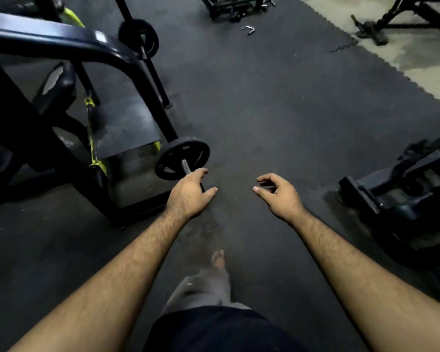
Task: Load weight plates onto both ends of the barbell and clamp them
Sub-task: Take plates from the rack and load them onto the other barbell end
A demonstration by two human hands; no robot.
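A black weight plate (182,158) sits on the near end of the barbell, just left of centre. Its steel sleeve (186,168) sticks out toward me. My left hand (191,191) is curled over the end of that sleeve, right beside the plate. My right hand (277,193) hovers about a hand's width to the right, with its fingers bent around a small dark piece (266,186) that looks like a clamp. A second plate (139,36) on a bar shows at the far left. How that bar joins the near plate is hidden by the bench.
A black and yellow bench frame (61,47) fills the left side, close to the near plate. A dark machine base (404,194) stands at the right. Metal clips (249,29) lie on the rubber mat far ahead. My bare foot (218,260) is below the hands.
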